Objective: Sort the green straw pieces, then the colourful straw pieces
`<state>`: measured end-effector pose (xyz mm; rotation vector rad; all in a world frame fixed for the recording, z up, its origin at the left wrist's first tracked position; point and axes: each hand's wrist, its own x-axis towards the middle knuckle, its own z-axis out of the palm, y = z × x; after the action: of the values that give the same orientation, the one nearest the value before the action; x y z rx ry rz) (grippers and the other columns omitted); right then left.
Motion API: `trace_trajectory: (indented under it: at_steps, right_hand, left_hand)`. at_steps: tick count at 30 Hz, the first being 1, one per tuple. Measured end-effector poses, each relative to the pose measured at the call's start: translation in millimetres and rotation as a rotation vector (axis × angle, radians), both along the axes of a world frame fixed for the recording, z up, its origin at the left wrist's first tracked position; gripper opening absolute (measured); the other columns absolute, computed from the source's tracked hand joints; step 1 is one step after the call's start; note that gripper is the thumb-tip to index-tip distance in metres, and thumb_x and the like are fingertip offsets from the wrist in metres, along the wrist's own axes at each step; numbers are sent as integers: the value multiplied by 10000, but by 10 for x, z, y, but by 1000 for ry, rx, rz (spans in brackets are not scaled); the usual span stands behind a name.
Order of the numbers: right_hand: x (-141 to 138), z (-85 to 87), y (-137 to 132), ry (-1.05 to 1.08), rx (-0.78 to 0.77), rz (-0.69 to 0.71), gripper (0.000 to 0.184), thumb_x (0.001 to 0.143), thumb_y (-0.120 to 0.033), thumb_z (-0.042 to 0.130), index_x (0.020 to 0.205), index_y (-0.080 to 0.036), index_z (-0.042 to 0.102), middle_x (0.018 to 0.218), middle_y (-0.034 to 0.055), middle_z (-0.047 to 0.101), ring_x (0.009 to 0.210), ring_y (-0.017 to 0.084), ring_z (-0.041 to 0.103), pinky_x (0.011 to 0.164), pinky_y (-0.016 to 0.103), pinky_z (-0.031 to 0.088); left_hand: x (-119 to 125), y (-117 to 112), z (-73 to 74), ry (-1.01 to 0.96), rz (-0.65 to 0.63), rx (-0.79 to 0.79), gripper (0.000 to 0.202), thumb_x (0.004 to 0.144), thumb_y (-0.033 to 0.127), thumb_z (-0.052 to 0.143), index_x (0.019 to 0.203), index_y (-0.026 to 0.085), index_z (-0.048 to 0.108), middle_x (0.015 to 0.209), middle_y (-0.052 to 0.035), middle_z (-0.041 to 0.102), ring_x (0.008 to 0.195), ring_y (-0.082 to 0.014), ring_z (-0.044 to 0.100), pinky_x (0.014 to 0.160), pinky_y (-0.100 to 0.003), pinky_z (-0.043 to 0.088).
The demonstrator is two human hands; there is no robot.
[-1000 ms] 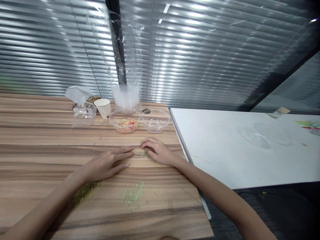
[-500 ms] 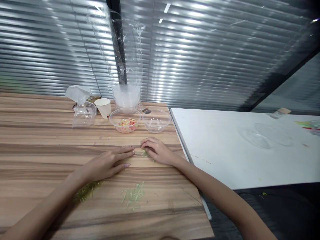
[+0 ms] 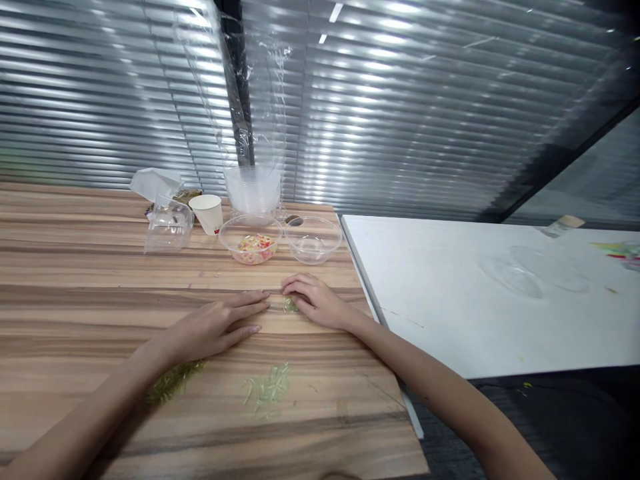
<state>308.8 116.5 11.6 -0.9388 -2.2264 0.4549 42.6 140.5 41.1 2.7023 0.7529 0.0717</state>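
Note:
My left hand [image 3: 215, 327] lies on the wood-grain table with its fingers stretched to the right and the thumb apart, holding nothing. My right hand [image 3: 315, 301] rests across from it, palm down, fingers loosely curved and spread from the thumb. A small cluster of pale green strips [image 3: 289, 305] shows beside its thumb and partly under the fingers. Another pile of light green strips [image 3: 270, 389] lies nearer to me, between the forearms. Darker yellow-green strips [image 3: 175, 383] are heaped by my left forearm, which hides part of them.
A clear bowl with red and yellow bits [image 3: 255, 248] stands beside a second clear bowl [image 3: 313, 241]. Behind them are bagged stacked bowls [image 3: 254, 190], a paper cup [image 3: 207, 213] and a clear plastic container [image 3: 169, 225]. A white table [image 3: 425, 287] adjoins at right, with clear lids [image 3: 520, 277].

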Motion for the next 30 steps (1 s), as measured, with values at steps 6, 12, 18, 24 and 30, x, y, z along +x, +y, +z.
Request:
trace_trajectory:
  at_steps: [6,12,18,24,30]
  right_hand:
    - [1,-5,1,4,6,2,273,853,-13,453,1018,-181,593,1103,84,621,1075,194,573,970,384,470]
    - [-2,0,1,4,12,4,279,852,-6,451,1016,-183,591,1102,85,621,1078,198,574,969,389,473]
    - [-4,2,2,6,23,9,265,850,-2,455,1003,-167,594,1096,98,624,1074,201,576,968,384,474]
    - [-4,2,2,6,21,8,270,851,-2,451,1008,-172,591,1098,96,625,1075,198,575,968,388,475]
    - [-5,-3,3,0,26,6,260,851,-6,458,1007,-164,594,1093,99,626,1071,200,575,969,386,474]
  left_hand:
    - [-11,2,-9,0,-7,1,483,990,370,429,1464,285,392,1536,-10,337,1367,-226,405,1137,-375,340]
    - [7,-8,11,-5,-1,13,478,988,370,435,1458,291,402,1524,-14,359,1355,-231,423,1127,-383,357]
    - [11,-15,20,-35,2,-8,476,978,356,457,1448,291,421,1518,-11,370,1346,-242,434,1124,-384,360]
    - [-5,-7,1,2,-4,-1,491,987,370,435,1468,284,383,1532,-15,345,1366,-232,405,1133,-386,344]
    - [3,3,5,-8,1,-12,491,987,381,433,1467,288,383,1532,-11,345,1365,-231,407,1132,-385,347]
